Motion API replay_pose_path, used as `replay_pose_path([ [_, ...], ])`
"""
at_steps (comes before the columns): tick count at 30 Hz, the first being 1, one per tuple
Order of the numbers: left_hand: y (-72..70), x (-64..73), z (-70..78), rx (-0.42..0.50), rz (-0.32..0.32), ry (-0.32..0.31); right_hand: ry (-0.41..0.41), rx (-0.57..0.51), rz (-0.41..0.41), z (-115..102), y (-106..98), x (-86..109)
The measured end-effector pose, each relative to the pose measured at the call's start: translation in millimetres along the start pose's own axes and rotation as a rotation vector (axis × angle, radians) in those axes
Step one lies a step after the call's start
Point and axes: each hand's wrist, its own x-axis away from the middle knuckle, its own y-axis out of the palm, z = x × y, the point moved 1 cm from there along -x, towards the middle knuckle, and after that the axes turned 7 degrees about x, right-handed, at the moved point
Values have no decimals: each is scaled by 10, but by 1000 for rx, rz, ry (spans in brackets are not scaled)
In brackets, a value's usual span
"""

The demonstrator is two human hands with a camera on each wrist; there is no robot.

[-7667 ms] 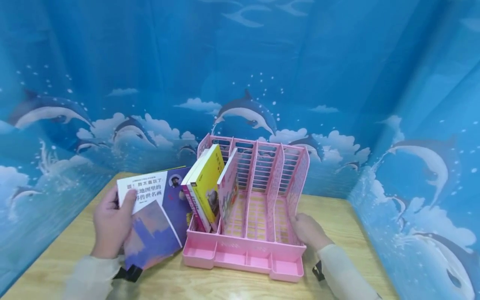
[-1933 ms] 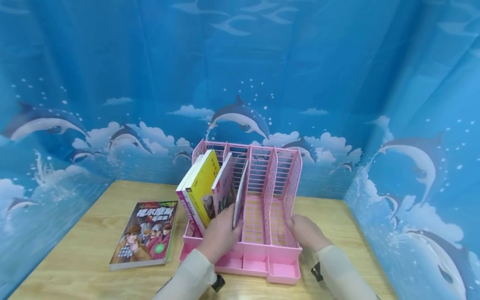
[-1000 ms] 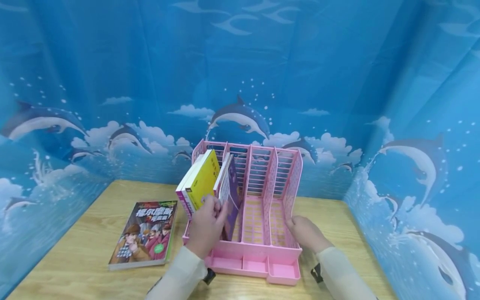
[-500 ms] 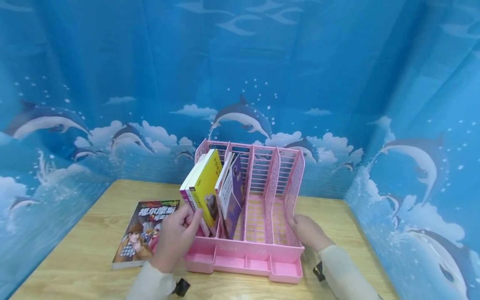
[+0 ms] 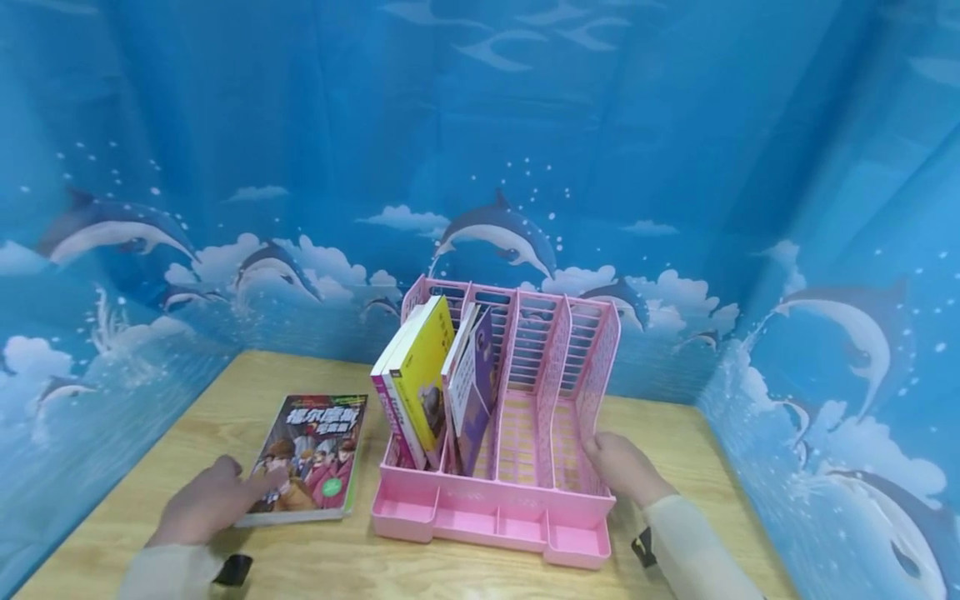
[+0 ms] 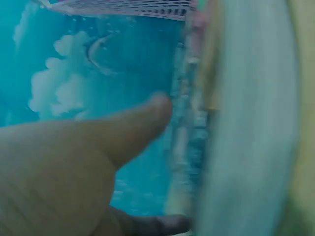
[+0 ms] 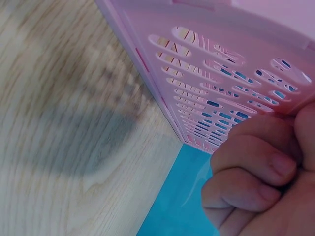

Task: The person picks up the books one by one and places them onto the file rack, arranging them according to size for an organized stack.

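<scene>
A pink file rack (image 5: 487,510) with upright dividers stands mid-table in the head view. My right hand (image 5: 626,468) grips the lower front edge of its right side wall; the right wrist view shows curled fingers (image 7: 243,179) against the slotted panel. My left hand (image 5: 210,502) is at the near left corner of a paperback book (image 5: 322,454) lying flat, thumb over its illustrated cover. In the blurred left wrist view, the thumb (image 6: 133,125) and a finger stand apart beside the book's pale page edge (image 6: 246,118). Contact there is hard to tell.
Books with a yellow cover (image 5: 426,375) in front stand in the rack's leftmost slot. Leaning in the slot beside it are a thin book and a purple book (image 5: 482,400). A blue dolphin-print curtain (image 5: 480,125) encloses the wooden table (image 5: 300,558).
My left hand set the purple book into the rack's second slot, let go, and moved left to the flat paperback. The right hand has stayed on the rack's side wall.
</scene>
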Motion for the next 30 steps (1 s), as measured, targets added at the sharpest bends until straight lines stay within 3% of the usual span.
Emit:
replay_pose_path([
  [3, 105, -75, -115, 46, -62, -9, 8, -12, -2, 15, 19, -3],
  [9, 198, -99, -194, 120, -51, -46, 6, -8, 0, 27, 21, 1],
  [20, 169, -128, -144, 161, -66, -15, 17, -14, 3, 30, -26, 10],
  [30, 159, -123, -128, 207, -73, -24, 15, -8, 7, -2, -61, 25],
])
